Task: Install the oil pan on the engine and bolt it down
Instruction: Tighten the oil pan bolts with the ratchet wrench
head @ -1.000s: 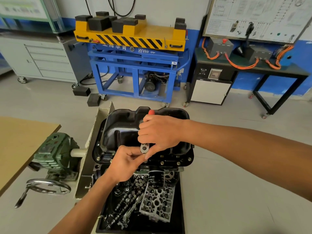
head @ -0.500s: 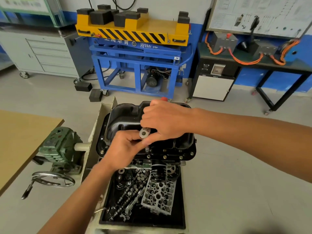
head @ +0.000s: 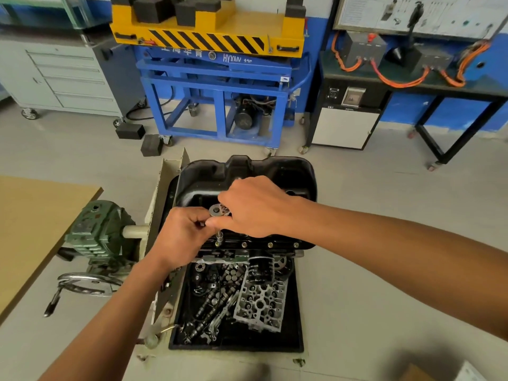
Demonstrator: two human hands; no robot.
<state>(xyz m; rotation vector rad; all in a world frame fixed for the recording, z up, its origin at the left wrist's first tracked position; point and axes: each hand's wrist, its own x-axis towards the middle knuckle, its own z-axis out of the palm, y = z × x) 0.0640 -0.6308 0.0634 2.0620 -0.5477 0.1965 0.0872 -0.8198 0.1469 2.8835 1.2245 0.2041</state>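
The black oil pan [head: 247, 174] sits on the engine, which is held in a cream stand. Several brass-coloured bolts [head: 270, 245] show along its near flange. A ratchet wrench [head: 215, 210] with a socket extension [head: 219, 237] stands upright on a bolt at the near-left part of the flange. My right hand [head: 255, 207] grips the ratchet's handle, which is hidden under the hand. My left hand [head: 182, 235] pinches the extension just below the ratchet head.
Below the engine a black tray [head: 298, 312] holds a cylinder head part [head: 261, 306], camshafts and small parts. A green gearbox [head: 99, 232] with a handwheel [head: 85, 281] sits at the left beside a wooden table [head: 33, 224]. A blue and yellow lift cart [head: 214, 64] stands behind.
The ratchet and both hands have come down from above the pan to the near flange, and the socket now sits on a bolt. The camera view has shifted a little.
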